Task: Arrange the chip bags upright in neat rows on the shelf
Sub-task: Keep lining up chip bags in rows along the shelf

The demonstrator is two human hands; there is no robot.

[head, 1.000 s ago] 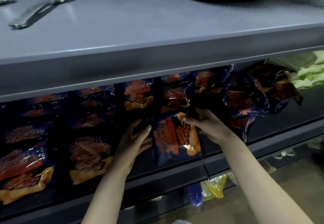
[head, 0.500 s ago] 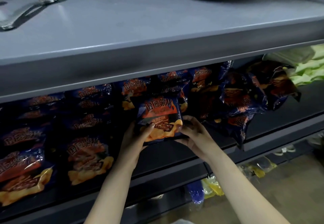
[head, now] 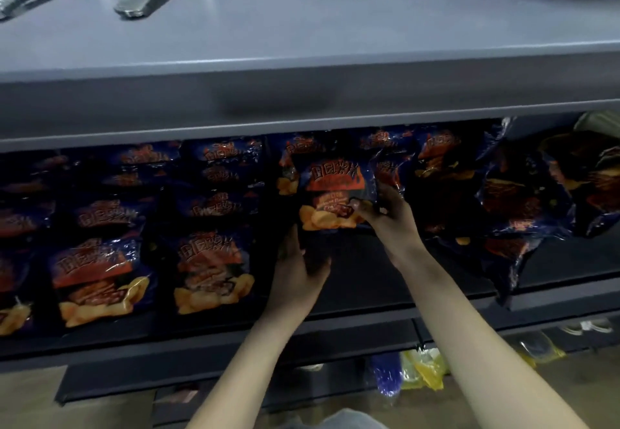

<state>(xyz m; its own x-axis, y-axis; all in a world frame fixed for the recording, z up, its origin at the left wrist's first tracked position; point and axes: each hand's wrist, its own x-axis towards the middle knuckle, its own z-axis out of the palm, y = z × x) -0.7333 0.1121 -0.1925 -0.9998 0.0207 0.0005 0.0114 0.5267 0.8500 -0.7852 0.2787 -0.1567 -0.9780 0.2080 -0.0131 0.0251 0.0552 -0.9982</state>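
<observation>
Your right hand [head: 385, 217] is pinching the chip bag [head: 332, 194] at its lower right corner, thumb on the printed front and fingers behind. Your left hand [head: 295, 267] sits just below the bag's lower left corner with its fingers loose and uncurled, holding nothing; I can't tell whether the fingertips touch the foil. The bag is in the middle of the shelf [head: 362, 281], in the gap between the tidy rows [head: 208, 271] on your left and the slumped bags [head: 510, 200] on your right, right up against the bags behind it. Whether its bottom seam rests on the shelf floor is hidden in the dark. Its long axis runs nearly vertical, logo end up and the chips picture down, with the front facing you — that is the way it should stand. To seat it well, I'd bring the left hand up to steady the free corner so that both lower corners come down together. A one-corner pinch is likely to let a puffy bag twist or lean. Lower it until the bottom seam sits flat, and line its face up with the neighbours on the left. Press it back lightly so the bags behind prop it, then let go slowly — if it leans, nudge the top edge rather than squeezing the middle. The heap on the right looks likely to slide into the gap, so watch it.
</observation>
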